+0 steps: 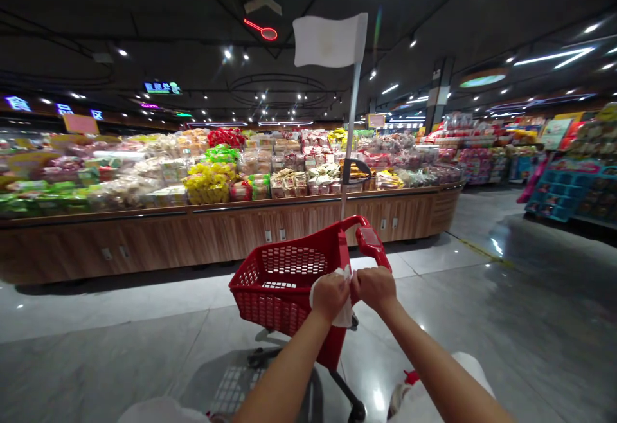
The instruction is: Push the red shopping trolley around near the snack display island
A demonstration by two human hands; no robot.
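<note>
A red plastic shopping cart (284, 262) with a perforated basket stands right in front of me, turned a little to the left. My left hand (331, 294) is closed at the cart's near edge, around a crumpled white cloth (344, 315) that may be a tissue. Beside it, nearly touching, my right hand (376, 287) makes a fist on the red cart handle (372, 240). The fingers' undersides are hidden. From the cart rises a grey pole with a white flag (330, 40) at its top. Inside the basket I see only its slotted floor.
A long wood-fronted display counter (231, 230) piled with packaged food (289, 182) runs across beyond the cart. Shiny grey floor tiles (482, 320) stretch to the right. Farther right stand a blue display rack (554, 188) and more stocked shelves.
</note>
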